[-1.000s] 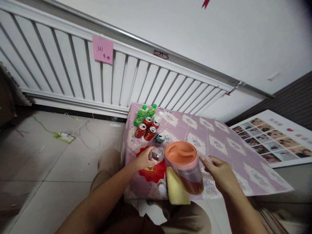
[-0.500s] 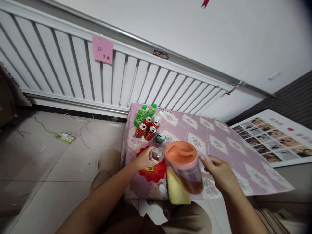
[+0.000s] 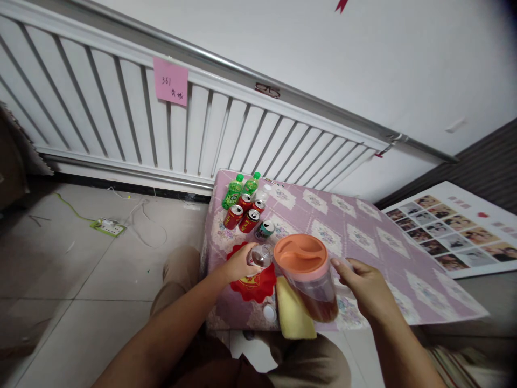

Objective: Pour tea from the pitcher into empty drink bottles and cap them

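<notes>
Holding in head view: left hand (image 3: 241, 262) wrapped round clear bottle (image 3: 260, 256), over red scalloped tray (image 3: 255, 291); can't tell if bottle touches it. Right hand (image 3: 365, 285) closed on handle side of pitcher (image 3: 317, 293), brown liquid low inside, orange lid (image 3: 301, 253) on, just right of bottle. Yellow cloth (image 3: 294, 312) beside pitcher, white cap (image 3: 269, 313) left of cloth. Teal can (image 3: 264, 230) beyond bottle, near red cans (image 3: 233, 217).

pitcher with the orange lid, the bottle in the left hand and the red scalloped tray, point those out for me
Pitcher (image 3: 315, 292): head view, on its clear side wall.
Bottle (image 3: 260, 255): head view, on its clear upper part.
Red scalloped tray (image 3: 265, 290): head view, on its lower right rim.
</notes>
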Demonstrator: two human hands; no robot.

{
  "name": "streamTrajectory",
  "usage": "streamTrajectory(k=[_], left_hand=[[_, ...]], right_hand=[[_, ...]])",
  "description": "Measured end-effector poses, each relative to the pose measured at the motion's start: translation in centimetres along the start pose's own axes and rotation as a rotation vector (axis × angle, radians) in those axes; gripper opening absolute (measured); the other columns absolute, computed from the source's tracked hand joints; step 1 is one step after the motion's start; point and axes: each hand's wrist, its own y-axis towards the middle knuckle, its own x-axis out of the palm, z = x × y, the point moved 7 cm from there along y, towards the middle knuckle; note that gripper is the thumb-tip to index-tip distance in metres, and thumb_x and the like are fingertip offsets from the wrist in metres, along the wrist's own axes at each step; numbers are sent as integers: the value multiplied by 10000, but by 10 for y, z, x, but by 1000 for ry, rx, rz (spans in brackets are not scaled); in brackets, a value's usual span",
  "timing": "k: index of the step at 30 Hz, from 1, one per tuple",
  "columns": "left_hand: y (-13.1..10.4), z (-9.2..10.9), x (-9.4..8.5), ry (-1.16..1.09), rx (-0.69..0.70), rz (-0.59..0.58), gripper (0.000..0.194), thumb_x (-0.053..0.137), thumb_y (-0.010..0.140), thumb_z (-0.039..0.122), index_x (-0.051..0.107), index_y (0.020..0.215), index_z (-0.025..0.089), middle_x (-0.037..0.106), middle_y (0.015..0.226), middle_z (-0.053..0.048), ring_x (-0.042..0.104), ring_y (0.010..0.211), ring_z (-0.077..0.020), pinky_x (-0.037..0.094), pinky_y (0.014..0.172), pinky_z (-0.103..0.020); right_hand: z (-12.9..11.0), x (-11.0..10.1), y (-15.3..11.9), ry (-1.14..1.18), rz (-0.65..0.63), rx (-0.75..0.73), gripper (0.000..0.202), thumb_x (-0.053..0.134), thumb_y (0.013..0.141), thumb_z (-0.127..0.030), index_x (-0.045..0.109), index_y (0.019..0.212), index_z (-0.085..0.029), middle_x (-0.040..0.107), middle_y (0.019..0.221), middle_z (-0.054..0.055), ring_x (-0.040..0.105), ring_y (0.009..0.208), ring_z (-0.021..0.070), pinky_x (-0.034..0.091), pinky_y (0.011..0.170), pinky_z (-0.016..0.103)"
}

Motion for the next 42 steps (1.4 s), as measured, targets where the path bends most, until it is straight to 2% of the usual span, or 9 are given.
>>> streamTrajectory(k=[10, 21, 27, 42], left_hand=[[1, -3, 1, 8, -8, -7, 753, 798, 659, 180, 464, 1333, 210, 625, 1269, -75, 621, 1107, -207, 498, 959, -315], [-1, 3, 0, -30, -21, -7, 739, 791, 662, 160, 472, 1327, 213, 636, 1248, -68, 628, 1075, -197, 500, 948, -314], [1, -2, 1, -13, -6, -11, 746, 801, 664, 184, 466, 1330, 219, 624, 1276, -72, 619, 1110, -205, 498, 963, -320], [0, 2, 0, -22, -6, -7, 743, 796, 652, 150, 477, 1320, 208, 625, 1274, -82, 622, 1102, -209, 498, 962, -329]], right_hand=[[1, 0, 1, -3, -14, -18, 483, 643, 719, -641, 534, 534, -209, 443, 539, -26, 441, 570, 147, 355, 532, 271], [-1, -1, 0, 11, -7, -35, 467, 653, 734, -620, 547, 542, -207, 443, 537, -29, 436, 563, 143, 350, 517, 266], [0, 0, 1, 2, -6, -41, 469, 647, 743, -624, 543, 546, -212, 446, 530, -28, 440, 553, 145, 352, 511, 268], [-5, -1, 0, -6, 11, -24, 471, 656, 695, -638, 571, 529, -205, 479, 509, -20, 460, 539, 151, 374, 504, 271]])
